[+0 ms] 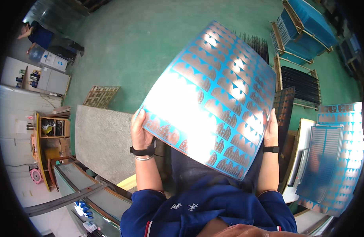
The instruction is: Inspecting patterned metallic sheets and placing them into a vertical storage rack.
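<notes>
A large thin sheet (221,100), patterned with rows of copper-coloured shapes on blue, is held up tilted in front of me. Strong glare whitens its middle and left part. At the sheet's lower left edge, my left hand (141,134) is closed, with its thumb showing on the face. My right hand (271,130) grips the opposite edge, most of its fingers hidden behind. Each wrist wears a black band. Just beyond my right hand stands a dark patterned panel (284,106), partly covered by the sheet.
A similar blue and copper sheet (350,158) lies at the right under a ribbed blue-grey panel (320,162). Racks of blue sheets (308,31) and black sheets (300,85) stand at far right. At left are a grey speckled tabletop (103,138), a lattice rack (101,96) and, farther off, a person (43,37).
</notes>
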{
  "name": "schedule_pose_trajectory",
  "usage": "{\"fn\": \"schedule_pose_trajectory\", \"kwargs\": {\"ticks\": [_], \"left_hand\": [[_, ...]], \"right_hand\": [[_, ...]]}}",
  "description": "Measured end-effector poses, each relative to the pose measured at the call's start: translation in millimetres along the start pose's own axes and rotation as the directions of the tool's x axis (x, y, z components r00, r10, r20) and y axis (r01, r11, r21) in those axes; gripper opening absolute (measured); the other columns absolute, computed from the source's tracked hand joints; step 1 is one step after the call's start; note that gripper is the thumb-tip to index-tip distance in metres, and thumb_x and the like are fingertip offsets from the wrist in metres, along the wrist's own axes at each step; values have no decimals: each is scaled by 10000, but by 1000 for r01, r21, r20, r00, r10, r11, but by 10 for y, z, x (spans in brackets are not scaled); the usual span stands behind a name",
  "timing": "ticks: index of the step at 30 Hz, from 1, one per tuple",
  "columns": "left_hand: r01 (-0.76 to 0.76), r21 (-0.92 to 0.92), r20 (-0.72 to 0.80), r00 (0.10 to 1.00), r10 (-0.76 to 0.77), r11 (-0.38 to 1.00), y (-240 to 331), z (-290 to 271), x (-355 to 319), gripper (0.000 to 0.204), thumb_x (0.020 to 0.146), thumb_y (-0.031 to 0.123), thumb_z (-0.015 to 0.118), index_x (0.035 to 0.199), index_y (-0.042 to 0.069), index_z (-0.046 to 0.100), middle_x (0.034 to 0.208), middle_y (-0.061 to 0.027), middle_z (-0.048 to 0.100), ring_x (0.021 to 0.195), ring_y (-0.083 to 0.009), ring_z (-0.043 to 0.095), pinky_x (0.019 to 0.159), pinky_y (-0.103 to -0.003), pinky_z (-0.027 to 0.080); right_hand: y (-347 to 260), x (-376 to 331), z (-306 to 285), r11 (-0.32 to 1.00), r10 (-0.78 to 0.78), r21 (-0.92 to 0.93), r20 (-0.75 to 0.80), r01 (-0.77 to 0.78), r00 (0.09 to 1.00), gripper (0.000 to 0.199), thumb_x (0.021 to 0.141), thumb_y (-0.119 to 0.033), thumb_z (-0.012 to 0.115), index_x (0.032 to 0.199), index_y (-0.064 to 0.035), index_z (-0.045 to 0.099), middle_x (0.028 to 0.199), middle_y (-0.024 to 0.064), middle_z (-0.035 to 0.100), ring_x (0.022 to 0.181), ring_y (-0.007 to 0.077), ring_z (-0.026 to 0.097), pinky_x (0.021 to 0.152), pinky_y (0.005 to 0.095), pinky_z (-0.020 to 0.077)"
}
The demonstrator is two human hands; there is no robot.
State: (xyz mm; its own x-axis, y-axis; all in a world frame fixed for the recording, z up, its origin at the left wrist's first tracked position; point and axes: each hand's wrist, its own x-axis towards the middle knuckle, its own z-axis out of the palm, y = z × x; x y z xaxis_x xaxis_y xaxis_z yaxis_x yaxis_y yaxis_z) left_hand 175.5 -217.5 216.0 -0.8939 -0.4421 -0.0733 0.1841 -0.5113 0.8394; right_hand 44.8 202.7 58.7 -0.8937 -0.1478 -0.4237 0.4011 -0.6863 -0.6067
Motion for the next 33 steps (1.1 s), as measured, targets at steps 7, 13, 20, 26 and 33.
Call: {"fn": "schedule_pose_trajectory", "kwargs": {"ticks": [7,13,20,26,33], "left_hand": [[131,-128,-53,989,-139,983,-451,37,-176,338,936,194,442,1208,-7,451,1178,-95,538,1068,-200,534,916,-352,433],[312,-254,183,945,-271,915,-824,512,-541,412,919,141,486,1302,67,351,1241,-61,474,1146,-180,462,950,-346,398],[335,-208,189,936,-298,919,-635,428,-587,418,907,167,525,1286,60,386,1212,-53,504,1098,-162,491,922,-319,407],[312,-100,126,946,-299,945,-559,141,-559,411,910,182,520,1270,22,404,1194,-60,519,1076,-148,498,892,-302,414],[256,-14,89,963,-253,967,-580,-111,-457,425,922,161,485,1290,-23,379,1178,-79,516,1060,-140,495,895,-274,395]], "right_hand": [[-235,-660,258,989,-66,134,36,61,997,269,931,-196,470,1126,-17,515,1112,98,591,1011,234,578,880,376,478],[-182,-754,282,945,-261,233,109,230,959,270,917,-123,488,1170,-30,498,1115,75,593,1012,159,574,923,367,453],[-684,-924,-128,931,-362,122,203,343,910,305,913,-170,482,1174,-13,490,1121,107,573,1085,245,521,945,431,406],[-1171,-1139,-468,863,-477,204,22,463,879,348,932,-118,414,1259,2,430,1247,138,506,1158,268,471,1004,431,343],[-1195,-1456,31,841,-538,54,-15,538,843,481,950,-160,372,1380,7,236,1414,168,295,1296,276,306,1074,431,234]]}}
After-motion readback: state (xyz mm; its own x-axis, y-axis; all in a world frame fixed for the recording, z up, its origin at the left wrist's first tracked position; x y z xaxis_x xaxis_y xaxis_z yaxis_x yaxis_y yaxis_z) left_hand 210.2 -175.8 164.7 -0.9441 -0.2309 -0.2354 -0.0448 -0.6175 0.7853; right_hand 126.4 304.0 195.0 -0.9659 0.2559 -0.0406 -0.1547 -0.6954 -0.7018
